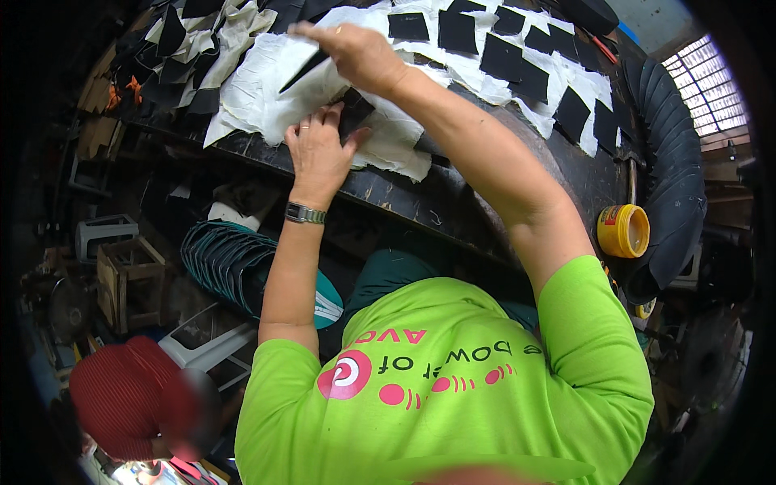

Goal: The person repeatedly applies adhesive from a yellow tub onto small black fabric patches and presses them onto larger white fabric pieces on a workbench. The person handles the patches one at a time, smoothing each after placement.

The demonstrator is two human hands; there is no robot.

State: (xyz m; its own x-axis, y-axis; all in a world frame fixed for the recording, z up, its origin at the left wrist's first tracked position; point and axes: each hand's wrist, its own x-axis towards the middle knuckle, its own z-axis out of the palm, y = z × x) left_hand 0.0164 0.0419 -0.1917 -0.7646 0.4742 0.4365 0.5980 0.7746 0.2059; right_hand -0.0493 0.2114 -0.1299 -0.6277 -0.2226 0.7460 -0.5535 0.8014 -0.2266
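My left hand (318, 153), with a ring and a wristwatch, lies with its fingers apart on the white cloth (271, 85) at the table's near edge. Beside its fingertips and thumb is a black patch (354, 111), partly under the hand. Above and slightly right, my right hand (347, 55) is closed, raised over the cloth. From it a slim, pointed black piece (301, 73) slants down to the left; whether it is a strip of material seen edge-on or a tool, I cannot tell.
Several black patches (458, 32) lie on white cloth farther right. Cloth scraps (182, 48) heap up at far left. A yellow tub (622, 230) and a curved black stack (667, 145) stand at right. A person in a red cap (125, 392) is at lower left, near stools (129, 283).
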